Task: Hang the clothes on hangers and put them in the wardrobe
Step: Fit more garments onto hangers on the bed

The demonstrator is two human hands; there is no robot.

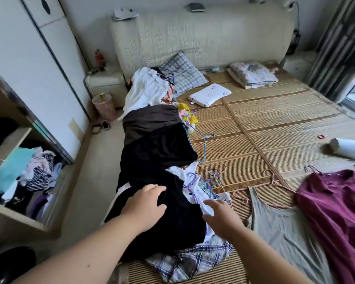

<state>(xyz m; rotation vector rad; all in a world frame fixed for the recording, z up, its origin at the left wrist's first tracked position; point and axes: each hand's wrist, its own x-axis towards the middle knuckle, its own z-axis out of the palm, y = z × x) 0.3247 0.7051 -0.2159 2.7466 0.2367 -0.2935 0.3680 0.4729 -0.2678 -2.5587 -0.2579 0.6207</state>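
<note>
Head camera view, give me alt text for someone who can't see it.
Two bare hands reach into a pile of dark clothes on a bed's bamboo mat: the left hand rests on a black garment, the right hand open beside loose wire hangers. A grey tank top and maroon shirt lie right.

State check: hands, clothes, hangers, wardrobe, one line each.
left hand: open, resting on the black garment
right hand: open, fingers spread, empty
black garment: crumpled, unhung
grey tank top: flat, on pink hanger
maroon shirt: flat, on hanger
blue hanger: loose, empty
wardrobe: open, clothes heaped inside
</note>
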